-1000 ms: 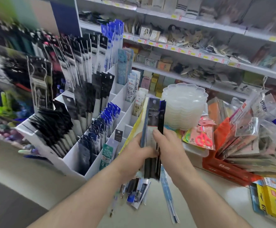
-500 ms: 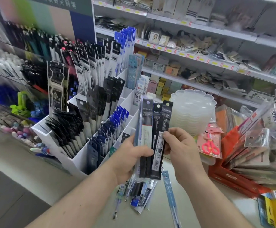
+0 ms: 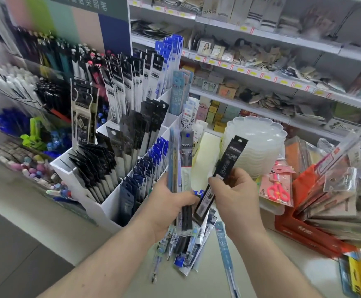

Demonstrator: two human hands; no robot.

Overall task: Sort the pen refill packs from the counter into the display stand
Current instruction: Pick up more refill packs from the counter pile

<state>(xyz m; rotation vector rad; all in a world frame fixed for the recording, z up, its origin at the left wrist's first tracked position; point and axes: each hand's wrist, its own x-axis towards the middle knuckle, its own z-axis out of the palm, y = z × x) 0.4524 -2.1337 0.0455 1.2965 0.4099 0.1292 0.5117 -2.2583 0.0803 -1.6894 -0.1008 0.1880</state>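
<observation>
My left hand point(image 3: 171, 207) grips a bundle of pen refill packs point(image 3: 180, 160), held upright in front of the stand. One black refill pack point(image 3: 224, 175) is pinched in my right hand point(image 3: 235, 196) and tilts to the right, apart from the bundle. The white tiered display stand point(image 3: 111, 207) sits at the left, its compartments filled with black and blue refill packs. More loose refill packs point(image 3: 188, 250) lie on the counter below my hands, and a single light-blue pack point(image 3: 225, 252) lies beside them.
A stack of clear plastic trays point(image 3: 259, 145) stands behind my hands. A red basket point(image 3: 300, 229) of packaged goods sits at the right, with pink scissors point(image 3: 276, 190) beside it. Shelves of small goods run along the back. Pens hang at the far left.
My right hand has pulled one black pack out of the bundle and tilted it to the right. The view has shifted so the stand sits closer to the middle.
</observation>
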